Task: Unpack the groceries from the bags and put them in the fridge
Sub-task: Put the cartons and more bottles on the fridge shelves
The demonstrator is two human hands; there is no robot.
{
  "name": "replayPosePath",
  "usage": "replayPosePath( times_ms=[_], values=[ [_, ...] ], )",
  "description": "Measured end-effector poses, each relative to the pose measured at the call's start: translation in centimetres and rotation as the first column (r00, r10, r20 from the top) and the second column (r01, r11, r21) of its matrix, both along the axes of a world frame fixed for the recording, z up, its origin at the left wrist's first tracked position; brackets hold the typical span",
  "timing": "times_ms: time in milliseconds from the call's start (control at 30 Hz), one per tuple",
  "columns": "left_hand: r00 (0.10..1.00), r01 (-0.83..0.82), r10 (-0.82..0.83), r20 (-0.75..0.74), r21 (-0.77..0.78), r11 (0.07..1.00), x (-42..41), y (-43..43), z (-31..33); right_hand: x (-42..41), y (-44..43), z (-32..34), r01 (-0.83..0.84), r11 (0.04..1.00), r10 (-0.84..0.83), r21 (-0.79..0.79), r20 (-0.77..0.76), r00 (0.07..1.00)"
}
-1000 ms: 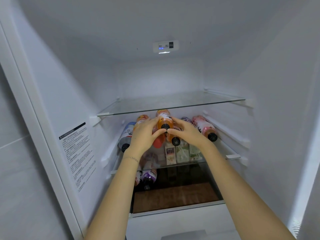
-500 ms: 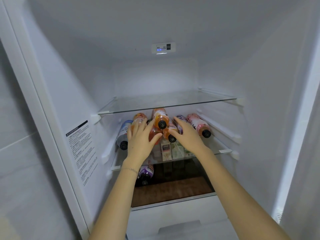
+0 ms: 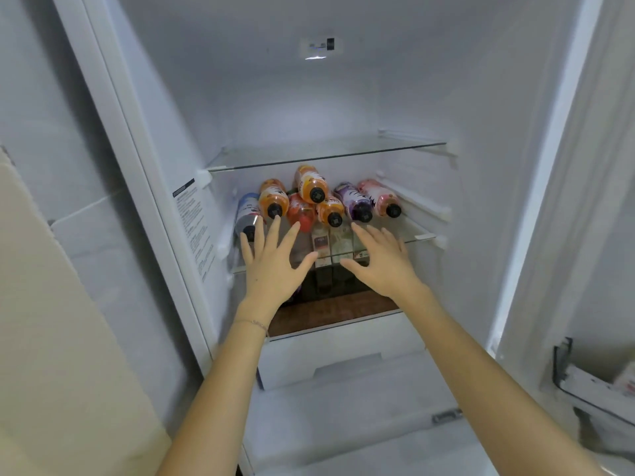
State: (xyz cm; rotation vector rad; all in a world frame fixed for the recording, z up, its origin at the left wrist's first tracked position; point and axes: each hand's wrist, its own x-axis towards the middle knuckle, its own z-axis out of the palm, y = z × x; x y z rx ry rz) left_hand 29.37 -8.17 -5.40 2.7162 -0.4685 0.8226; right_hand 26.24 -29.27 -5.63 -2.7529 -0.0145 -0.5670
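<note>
Both arms reach straight into the fridge (image 3: 343,97). Left grip (image 3: 271,269) and right grip (image 3: 386,266): palms down, fingers spread, holding nothing. Bottles (image 3: 311,192) lie at 12 o'clock.

Seven capped bottles (image 3: 311,189) lie stacked, seemingly sideways, on the fridge (image 3: 429,97) shelf (image 3: 417,237).

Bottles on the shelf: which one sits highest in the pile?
The middle orange bottle: it lies atop the red bottle, with its black cap above every other cap.

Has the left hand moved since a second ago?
Yes: the left hand drew back from the top orange bottle, toward the front of the glass shelf.
</note>
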Motion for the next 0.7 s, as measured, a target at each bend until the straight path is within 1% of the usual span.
replayPosePath(
  times_ms=[133, 267, 433, 567, 700],
  values=[
    [0.999, -0.026, 0.027, -0.031, 0.035, 0.999, -3.7, -0.2, -1.2, -3.9, 0.3, -0.9, -0.006, 1.000, 0.006, -0.023, -0.017, 1.000],
    [0.998, -0.015, 0.016, -0.067, 0.011, 1.000, -8.0, -1.4, -2.3, -8.6, -0.2, -1.1, -0.058, 0.998, 0.058, 0.001, -0.043, 0.997],
    [0.995, -0.028, 0.028, -0.096, -0.003, 1.000, -14.5, -3.9, -4.0, -15.2, -2.7, -1.7, -0.111, 0.993, 0.108, -0.049, -0.050, 0.993],
    [0.997, -0.028, 0.027, -0.076, -0.018, 0.999, -20.4, -5.6, -5.6, -20.7, -4.4, -2.2, -0.176, 0.981, 0.174, -0.077, -0.031, 0.984],
    [0.997, -0.057, 0.056, -0.050, -0.012, 0.998, -26.1, -7.2, -6.1, -26.0, -6.2, -3.0, -0.184, 0.979, 0.182, -0.091, -0.028, 0.983]
  ],
)
